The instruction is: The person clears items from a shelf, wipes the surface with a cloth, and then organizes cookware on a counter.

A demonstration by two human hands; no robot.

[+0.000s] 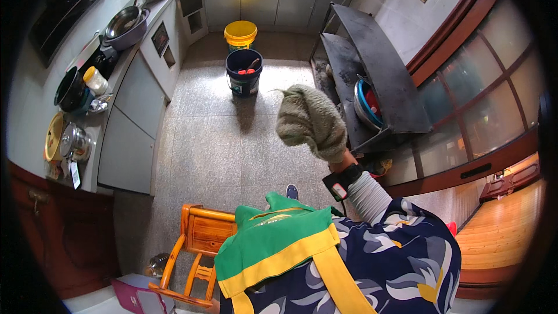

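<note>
A grey-green towel [311, 122] is bunched over my right hand [341, 162], which holds it out in front of me above the floor. The fingers are hidden under the cloth; only skin near the wrist shows below it. Low at the picture's bottom edge, a sliver of my left hand [214, 306] appears at the end of the top rail of a varnished wooden chair [211, 233]. Its fingers are out of sight, so its grip cannot be made out. The chair stands at my left, beside my green and yellow apron [279, 248].
A dark bucket [244, 83] with red-tipped things inside stands ahead, before a yellow bucket [240, 32]. Right of the towel is a black metal shelf [379, 61] holding nested basins [366, 104]. Pots and jars crowd the left counter [98, 139]. A sliding glass door [471, 96] lines the right.
</note>
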